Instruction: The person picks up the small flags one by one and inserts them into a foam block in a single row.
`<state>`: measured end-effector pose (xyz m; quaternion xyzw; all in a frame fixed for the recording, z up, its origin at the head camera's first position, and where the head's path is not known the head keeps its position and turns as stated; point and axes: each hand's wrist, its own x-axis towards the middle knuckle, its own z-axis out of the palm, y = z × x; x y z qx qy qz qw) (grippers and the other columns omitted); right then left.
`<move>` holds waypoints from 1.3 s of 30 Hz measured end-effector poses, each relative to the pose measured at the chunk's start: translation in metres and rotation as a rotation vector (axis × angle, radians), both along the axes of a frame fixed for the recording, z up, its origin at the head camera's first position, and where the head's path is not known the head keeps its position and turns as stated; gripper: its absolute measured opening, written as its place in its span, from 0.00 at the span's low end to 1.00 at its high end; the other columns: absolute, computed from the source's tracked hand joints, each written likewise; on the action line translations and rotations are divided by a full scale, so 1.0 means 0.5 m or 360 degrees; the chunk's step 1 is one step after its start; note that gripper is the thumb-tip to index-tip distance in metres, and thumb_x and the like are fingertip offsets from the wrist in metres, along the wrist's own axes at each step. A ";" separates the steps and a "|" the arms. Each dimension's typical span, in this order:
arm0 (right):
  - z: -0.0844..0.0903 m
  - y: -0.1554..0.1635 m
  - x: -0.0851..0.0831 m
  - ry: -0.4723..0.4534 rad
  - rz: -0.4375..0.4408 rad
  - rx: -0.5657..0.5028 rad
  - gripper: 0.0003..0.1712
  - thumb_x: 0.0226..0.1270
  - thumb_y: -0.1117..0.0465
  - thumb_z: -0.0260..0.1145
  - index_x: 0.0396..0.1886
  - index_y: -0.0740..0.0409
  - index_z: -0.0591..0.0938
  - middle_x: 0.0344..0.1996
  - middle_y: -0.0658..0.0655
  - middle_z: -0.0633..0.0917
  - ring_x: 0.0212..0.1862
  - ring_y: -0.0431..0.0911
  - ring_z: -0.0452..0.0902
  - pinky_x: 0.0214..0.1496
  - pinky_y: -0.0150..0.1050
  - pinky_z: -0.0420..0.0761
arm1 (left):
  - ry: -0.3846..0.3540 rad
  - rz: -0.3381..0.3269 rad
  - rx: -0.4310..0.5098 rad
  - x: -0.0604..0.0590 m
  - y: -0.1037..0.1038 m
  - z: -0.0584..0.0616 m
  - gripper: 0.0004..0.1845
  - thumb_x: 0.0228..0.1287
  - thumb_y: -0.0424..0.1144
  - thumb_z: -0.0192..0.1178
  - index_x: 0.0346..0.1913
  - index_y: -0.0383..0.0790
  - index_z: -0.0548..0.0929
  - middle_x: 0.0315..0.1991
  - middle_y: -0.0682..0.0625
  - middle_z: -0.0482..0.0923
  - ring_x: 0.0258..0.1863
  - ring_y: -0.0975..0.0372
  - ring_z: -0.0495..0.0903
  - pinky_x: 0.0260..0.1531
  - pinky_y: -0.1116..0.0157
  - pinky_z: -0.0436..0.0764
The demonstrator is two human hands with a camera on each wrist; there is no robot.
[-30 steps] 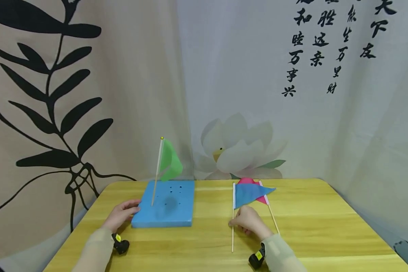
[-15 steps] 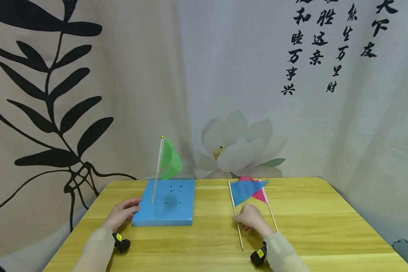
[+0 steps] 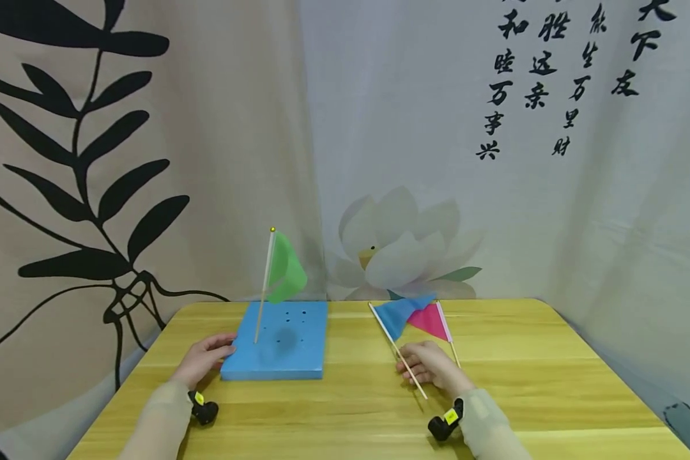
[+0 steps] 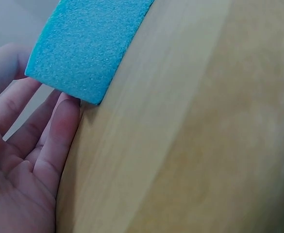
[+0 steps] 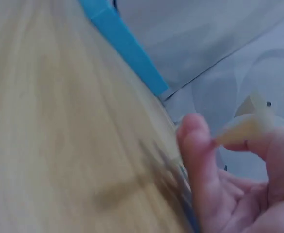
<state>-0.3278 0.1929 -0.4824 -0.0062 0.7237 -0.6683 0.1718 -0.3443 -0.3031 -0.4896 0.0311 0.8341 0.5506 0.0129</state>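
Observation:
A blue foam block [image 3: 282,345] with several small holes lies on the yellow wooden table [image 3: 379,415]. A green flag [image 3: 284,268] on a thin stick stands upright in it. My left hand [image 3: 204,359] rests with straight fingers [image 4: 59,131] against the block's near left corner [image 4: 83,43]. My right hand [image 3: 431,369] pinches the stick of a blue flag [image 3: 399,314], which tilts up to the left. A pink flag [image 3: 431,321] lies on the table just behind it. In the right wrist view the fingers [image 5: 200,160] are blurred.
A printed curtain with black leaves, a lotus and calligraphy hangs close behind the table. Black wrist cameras [image 3: 204,410] [image 3: 444,425] sit near both sleeves. The table's rounded corners and side edges are near both arms.
My right hand has swung the blue flag's stick from upright to leaning left, lifting it off the pink flag. The left hand and the block have stayed put.

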 end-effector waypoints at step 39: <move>0.079 -0.055 -0.010 0.0234 -0.0124 -0.0465 0.18 0.71 0.65 0.59 0.59 0.59 0.72 0.35 0.58 0.82 0.33 0.51 0.84 0.32 0.45 0.85 | 0.0020 0.0004 -0.0002 0.002 -0.001 0.000 0.28 0.68 0.43 0.61 0.66 0.32 0.72 0.63 0.35 0.70 0.54 0.51 0.77 0.47 0.57 0.79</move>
